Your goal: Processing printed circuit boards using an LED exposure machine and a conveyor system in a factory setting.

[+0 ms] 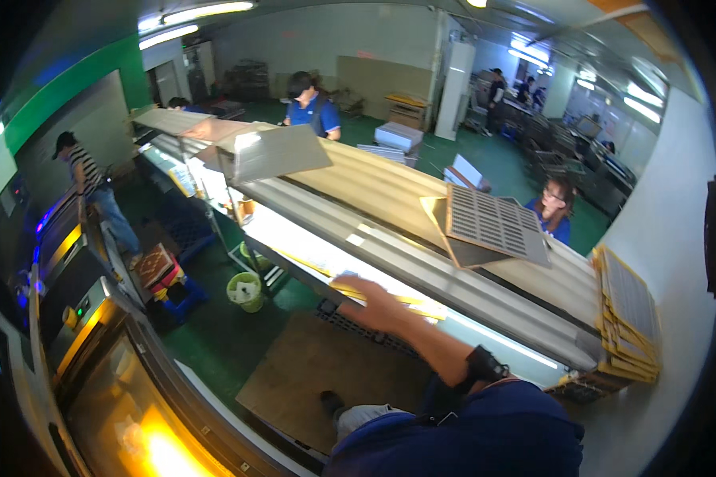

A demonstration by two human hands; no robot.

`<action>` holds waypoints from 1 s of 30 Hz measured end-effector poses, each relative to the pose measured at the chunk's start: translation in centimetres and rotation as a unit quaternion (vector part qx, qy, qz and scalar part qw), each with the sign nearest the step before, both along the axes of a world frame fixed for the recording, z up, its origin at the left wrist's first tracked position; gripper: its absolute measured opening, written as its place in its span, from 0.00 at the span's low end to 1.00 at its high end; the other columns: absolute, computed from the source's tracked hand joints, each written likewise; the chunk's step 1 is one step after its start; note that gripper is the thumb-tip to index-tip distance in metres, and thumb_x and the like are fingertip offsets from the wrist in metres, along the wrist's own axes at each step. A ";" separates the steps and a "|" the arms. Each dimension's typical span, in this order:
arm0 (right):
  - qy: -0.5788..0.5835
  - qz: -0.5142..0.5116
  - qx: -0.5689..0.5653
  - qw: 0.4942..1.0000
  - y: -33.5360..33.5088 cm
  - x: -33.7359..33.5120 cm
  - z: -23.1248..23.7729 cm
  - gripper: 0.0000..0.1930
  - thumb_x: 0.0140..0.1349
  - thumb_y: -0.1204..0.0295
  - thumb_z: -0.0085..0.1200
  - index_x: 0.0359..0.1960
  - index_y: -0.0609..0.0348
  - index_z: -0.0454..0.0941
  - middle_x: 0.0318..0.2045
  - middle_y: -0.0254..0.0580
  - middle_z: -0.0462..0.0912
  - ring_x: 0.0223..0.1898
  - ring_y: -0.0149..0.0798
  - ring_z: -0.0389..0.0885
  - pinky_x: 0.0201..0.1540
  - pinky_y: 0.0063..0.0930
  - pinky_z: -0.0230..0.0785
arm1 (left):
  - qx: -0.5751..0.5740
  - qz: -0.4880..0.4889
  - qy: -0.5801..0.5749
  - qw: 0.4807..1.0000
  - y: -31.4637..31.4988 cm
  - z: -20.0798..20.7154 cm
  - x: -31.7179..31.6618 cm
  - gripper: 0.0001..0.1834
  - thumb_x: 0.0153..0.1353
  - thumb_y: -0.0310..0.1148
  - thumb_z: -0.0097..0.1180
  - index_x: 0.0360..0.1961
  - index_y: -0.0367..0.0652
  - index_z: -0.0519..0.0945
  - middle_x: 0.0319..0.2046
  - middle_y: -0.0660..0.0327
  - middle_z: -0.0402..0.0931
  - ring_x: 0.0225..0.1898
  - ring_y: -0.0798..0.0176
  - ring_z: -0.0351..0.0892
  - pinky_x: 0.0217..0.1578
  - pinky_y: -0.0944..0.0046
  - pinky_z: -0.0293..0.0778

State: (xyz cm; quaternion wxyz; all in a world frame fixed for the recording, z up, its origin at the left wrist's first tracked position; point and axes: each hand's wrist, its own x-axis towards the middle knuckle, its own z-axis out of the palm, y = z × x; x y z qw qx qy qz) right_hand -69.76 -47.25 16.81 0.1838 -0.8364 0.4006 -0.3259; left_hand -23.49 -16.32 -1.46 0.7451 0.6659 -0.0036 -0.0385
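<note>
Through my head view, the right hand is spread — seemingly holding nothing — near yellow strips on the lit table; I can't see the left hand. A green bucket holds whitish contents.

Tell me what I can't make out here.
In the head view:
Outstretched hand: blurred; any contact beneath is unclear.
Second hand: hidden or out of frame.
Lit bench: glare and the long cover partly hide its top.
Orange-lit machine: lower edge cuts it off; glare hides its inside.
Distant people: hands too small to read.
</note>
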 end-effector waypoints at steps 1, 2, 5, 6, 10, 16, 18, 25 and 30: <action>-0.031 -0.087 -0.032 0.995 -1.5 -4.5 -0.8 0.25 0.56 0.71 0.63 0.56 0.56 0.75 0.57 0.50 0.78 0.61 0.53 0.73 0.63 0.40 0.66 | 0.005 -0.010 -0.002 1.000 -0.9 0.3 -0.1 0.27 0.72 0.43 0.46 0.66 0.39 0.65 0.62 0.55 0.69 0.64 0.57 0.67 0.63 0.56 0.63; -0.005 -0.121 -0.088 0.989 -2.7 -8.7 -0.1 0.24 0.57 0.69 0.64 0.56 0.56 0.76 0.56 0.49 0.78 0.59 0.53 0.75 0.63 0.39 0.65 | 0.008 -0.016 -0.006 1.000 -1.4 0.7 0.1 0.27 0.72 0.42 0.46 0.66 0.39 0.65 0.62 0.55 0.69 0.64 0.57 0.67 0.64 0.56 0.63; 0.085 -0.279 -0.035 0.956 -1.9 -16.3 1.9 0.30 0.56 0.62 0.65 0.61 0.50 0.72 0.61 0.49 0.74 0.64 0.54 0.70 0.67 0.49 0.60 | 0.024 -0.031 -0.012 0.999 -3.0 1.3 -0.4 0.27 0.72 0.42 0.46 0.67 0.39 0.64 0.63 0.55 0.68 0.65 0.57 0.66 0.64 0.56 0.62; 0.193 -0.373 -0.027 0.907 -1.6 -18.0 1.0 0.34 0.55 0.57 0.65 0.64 0.47 0.68 0.64 0.48 0.70 0.67 0.56 0.65 0.67 0.57 0.55 | 0.030 -0.032 -0.017 0.999 -3.5 1.8 -0.5 0.27 0.72 0.42 0.46 0.67 0.39 0.64 0.63 0.55 0.67 0.65 0.57 0.65 0.64 0.56 0.62; 0.293 -0.462 -0.030 0.837 -2.1 -20.4 -3.1 0.42 0.51 0.53 0.64 0.70 0.41 0.62 0.71 0.45 0.60 0.72 0.58 0.54 0.67 0.75 0.40 | 0.048 -0.016 -0.020 0.999 -5.1 3.1 -1.3 0.28 0.72 0.42 0.46 0.68 0.39 0.63 0.64 0.55 0.66 0.66 0.57 0.64 0.65 0.56 0.61; 0.246 -0.441 -0.167 0.847 -2.3 -18.9 -2.9 0.31 0.48 0.69 0.60 0.59 0.42 0.75 0.59 0.37 0.73 0.62 0.49 0.67 0.66 0.72 0.43 | 0.063 0.039 -0.022 0.997 -2.6 4.6 -1.4 0.28 0.71 0.41 0.46 0.69 0.40 0.61 0.66 0.54 0.64 0.67 0.57 0.62 0.66 0.55 0.60; 0.249 -0.434 -0.146 0.853 -1.4 -19.6 -2.2 0.29 0.48 0.70 0.60 0.58 0.42 0.76 0.56 0.36 0.74 0.60 0.48 0.67 0.66 0.71 0.44 | 0.074 0.036 -0.032 0.996 -4.2 5.2 -2.1 0.29 0.71 0.41 0.46 0.69 0.40 0.61 0.66 0.54 0.64 0.67 0.57 0.62 0.66 0.55 0.59; 0.150 -0.449 -0.089 0.876 2.1 -22.0 -2.4 0.18 0.52 0.60 0.65 0.45 0.47 0.84 0.50 0.37 0.73 0.57 0.49 0.67 0.66 0.57 0.51 | 0.071 -0.059 -0.051 0.994 -18.3 5.3 -3.0 0.30 0.71 0.40 0.46 0.70 0.40 0.59 0.68 0.54 0.61 0.68 0.56 0.60 0.67 0.55 0.58; -0.049 -0.640 -0.122 0.757 3.9 -21.1 -4.7 0.13 0.56 0.66 0.65 0.40 0.57 0.81 0.54 0.49 0.71 0.60 0.53 0.66 0.65 0.49 0.54 | 0.059 -0.193 -0.052 0.978 -33.2 5.6 -3.7 0.30 0.71 0.39 0.46 0.71 0.41 0.58 0.69 0.54 0.59 0.69 0.56 0.58 0.68 0.54 0.56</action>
